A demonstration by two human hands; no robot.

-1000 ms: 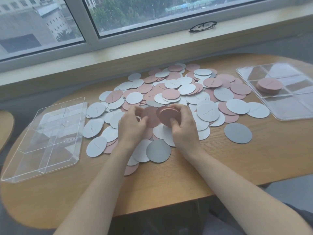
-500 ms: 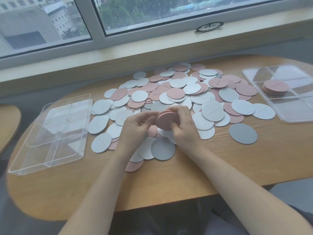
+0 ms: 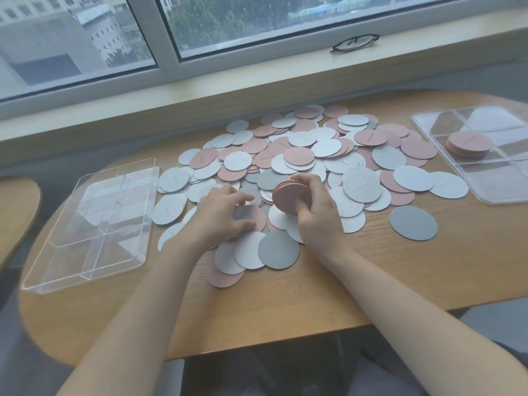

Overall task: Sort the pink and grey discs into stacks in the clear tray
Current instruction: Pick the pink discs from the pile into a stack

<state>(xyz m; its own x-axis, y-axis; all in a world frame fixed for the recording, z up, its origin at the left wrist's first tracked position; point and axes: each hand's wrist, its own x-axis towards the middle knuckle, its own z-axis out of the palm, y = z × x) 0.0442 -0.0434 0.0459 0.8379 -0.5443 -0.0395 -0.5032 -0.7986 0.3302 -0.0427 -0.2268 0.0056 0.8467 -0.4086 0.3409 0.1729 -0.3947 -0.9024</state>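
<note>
Right hand (image 3: 317, 221) grips a stack of pink discs (image 3: 287, 197), tilted on edge above the loose pile (image 3: 314, 155) on the surface (image 3: 371, 281). Left hand (image 3: 217, 215) rests over a pink disc (image 3: 253, 217), fingers curled, grip uncertain. A second pink stack (image 3: 468, 144) sits in the right tray (image 3: 491, 178).

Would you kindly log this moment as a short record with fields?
right hand: holds a tilted stack of pink discs
left hand: over a pink disc in the pile, fingers curled; grip unclear
right tray: one pink stack inside
left tray: no discs inside
windowsill: glasses
</note>
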